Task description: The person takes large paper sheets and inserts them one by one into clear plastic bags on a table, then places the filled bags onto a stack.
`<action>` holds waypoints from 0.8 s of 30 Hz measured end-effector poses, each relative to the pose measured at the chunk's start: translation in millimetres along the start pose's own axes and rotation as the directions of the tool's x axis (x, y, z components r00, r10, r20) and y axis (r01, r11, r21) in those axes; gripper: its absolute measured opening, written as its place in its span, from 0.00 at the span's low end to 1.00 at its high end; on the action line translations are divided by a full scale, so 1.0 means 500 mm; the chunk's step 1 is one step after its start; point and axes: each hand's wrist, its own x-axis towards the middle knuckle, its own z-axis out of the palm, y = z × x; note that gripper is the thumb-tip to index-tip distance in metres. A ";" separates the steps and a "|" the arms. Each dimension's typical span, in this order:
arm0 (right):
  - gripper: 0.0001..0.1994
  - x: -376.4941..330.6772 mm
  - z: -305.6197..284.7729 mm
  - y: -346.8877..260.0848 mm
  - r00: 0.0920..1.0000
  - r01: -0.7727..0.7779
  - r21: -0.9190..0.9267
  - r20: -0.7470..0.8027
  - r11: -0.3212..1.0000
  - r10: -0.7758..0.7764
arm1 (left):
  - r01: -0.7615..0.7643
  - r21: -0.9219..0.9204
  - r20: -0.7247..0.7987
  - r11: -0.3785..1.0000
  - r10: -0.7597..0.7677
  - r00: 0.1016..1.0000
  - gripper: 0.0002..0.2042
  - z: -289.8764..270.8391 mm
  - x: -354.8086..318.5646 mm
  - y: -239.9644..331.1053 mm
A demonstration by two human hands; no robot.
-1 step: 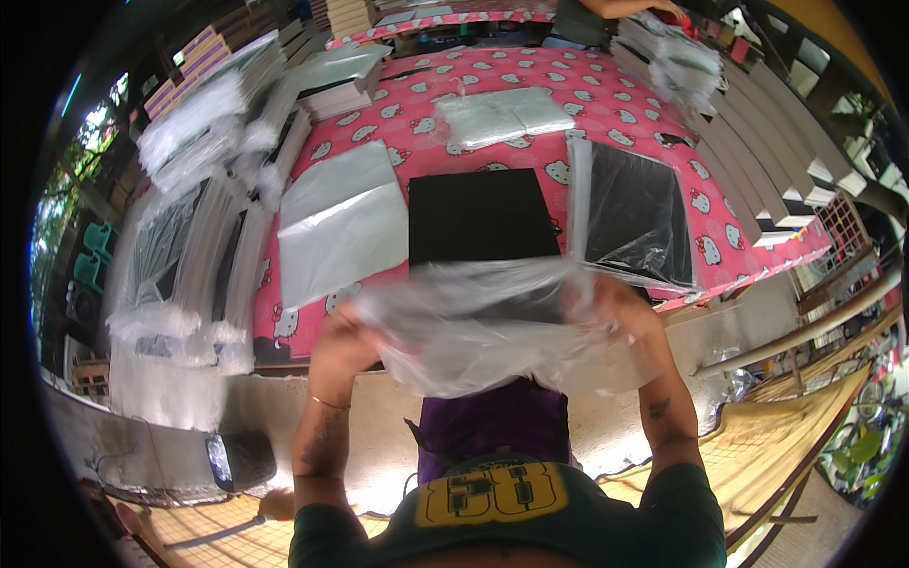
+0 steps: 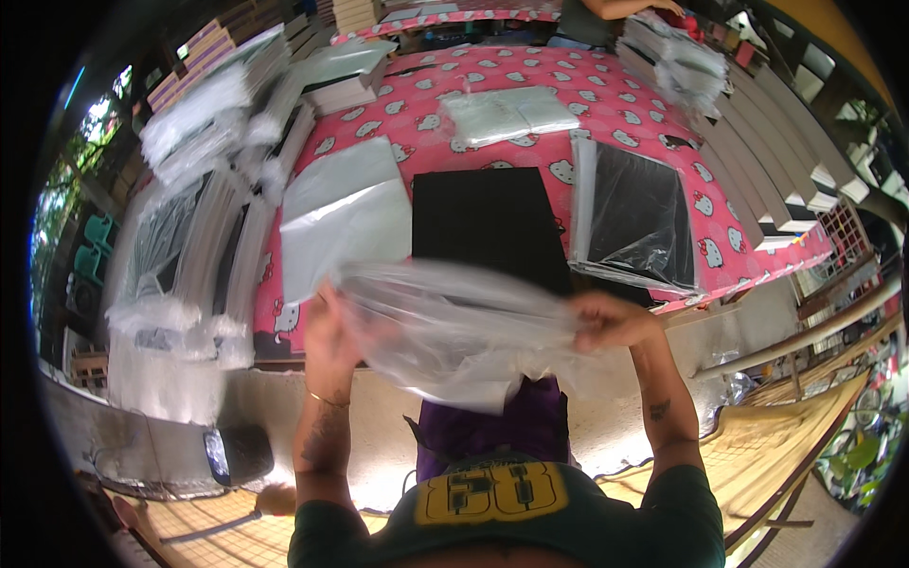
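Hold clear, thin, wrinkled plastic bag (image 2: 445,327) taut and level between left hand (image 2: 333,324) and right hand (image 2: 611,322), clamped on opposite ends, at near side of flat black rectangular panel (image 2: 485,216) on pink cartoon-print tablecloth (image 2: 426,156).

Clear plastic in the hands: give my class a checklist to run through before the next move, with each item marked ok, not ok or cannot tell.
1. Right hand at the right end of the clear plastic: ok.
2. Left hand firmly gripping the left end: cannot tell; it is blurred and partly behind the plastic.
3. Plastic smooth and flat: not ok; it is bunched and wrinkled between the hands.
4. Black panel lying flat on the pink tablecloth: ok.
5. Panel's near edge in full view: not ok; the plastic hides part of it.
6. Plastic-covered black panel set to the right of the bare one: ok.
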 end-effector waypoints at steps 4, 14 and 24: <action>0.15 -0.021 -0.012 0.085 0.894 0.447 0.381 -0.152 0.810 -0.422 | 0.335 0.061 0.065 0.940 -0.339 0.939 0.16 -0.076 0.007 -0.030; 0.21 -0.101 0.031 0.083 0.973 0.188 0.706 -0.038 0.683 -0.228 | 0.094 0.763 0.290 0.640 -0.469 0.834 0.10 -0.141 -0.063 -0.048; 0.21 -0.111 0.254 0.146 0.423 -0.207 -0.015 -0.903 0.978 0.075 | 0.287 0.527 -0.472 0.800 -0.005 0.882 0.14 -0.037 -0.193 -0.176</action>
